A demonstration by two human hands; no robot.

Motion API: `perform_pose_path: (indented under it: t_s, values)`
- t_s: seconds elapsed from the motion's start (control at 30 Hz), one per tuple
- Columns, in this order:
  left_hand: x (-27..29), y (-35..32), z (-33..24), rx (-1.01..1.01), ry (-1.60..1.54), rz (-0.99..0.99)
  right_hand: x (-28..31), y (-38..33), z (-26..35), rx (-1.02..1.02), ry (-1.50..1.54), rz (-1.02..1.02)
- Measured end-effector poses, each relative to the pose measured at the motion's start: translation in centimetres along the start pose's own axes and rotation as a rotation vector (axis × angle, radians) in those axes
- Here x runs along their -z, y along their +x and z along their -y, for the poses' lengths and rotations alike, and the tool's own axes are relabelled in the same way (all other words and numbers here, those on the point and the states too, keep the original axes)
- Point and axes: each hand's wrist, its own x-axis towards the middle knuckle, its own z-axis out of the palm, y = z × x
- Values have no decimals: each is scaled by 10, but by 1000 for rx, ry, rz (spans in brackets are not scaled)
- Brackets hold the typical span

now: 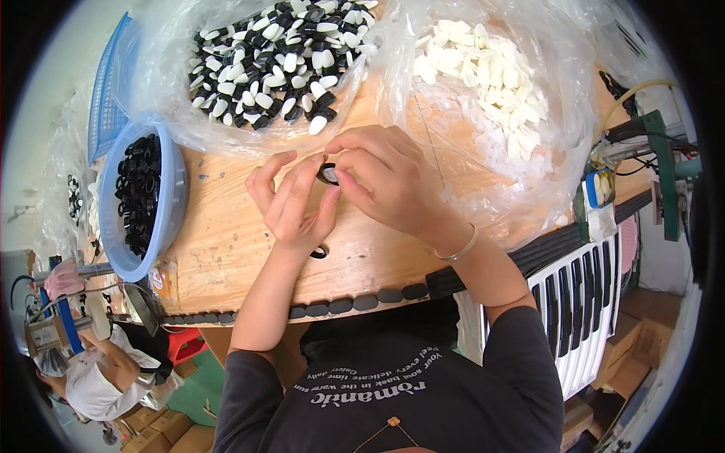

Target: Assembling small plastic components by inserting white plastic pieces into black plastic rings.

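Above the middle of the wooden table, my left hand [291,202] and my right hand [391,180] come together, fingertips pinching one small black oval ring-like piece [324,174] with a pale inside. Both hands touch it, the left from its left side, the right from above and the right. Fingers partly hide its shape. Just below my left hand, another black ring [319,251] lies on the tabletop. Beyond my hands spreads a heap of black pieces with white oval tops [264,64]. Loose white oval pieces [483,72] are piled farther right on clear plastic.
At the left stands a blue basin [176,181] holding many black rings [138,196]. A blue mesh basket [109,90] leans behind it. Dark padding [366,302] lines the table's near edge. Green-framed equipment [661,166] is at the right. Another person [102,377] sits at lower left.
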Motion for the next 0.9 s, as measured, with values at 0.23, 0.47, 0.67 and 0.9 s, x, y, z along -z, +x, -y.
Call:
perform_pose_path:
  t_s: [0.23, 0.47, 0.67, 0.9]
  values:
    - [-2, 0, -1, -39, 25, 23, 7, 4, -9, 214, -90, 20]
    - [-2, 0, -1, -47, 30, 52, 7, 4, -9, 246, -158, 30]
    - [-1, -1, -1, -60, 1, 54, 4, 2, -12, 271, -94, 59]
    - [-2, 0, -3, -6, -58, 65, 3, 0, -12, 167, 27, 57]
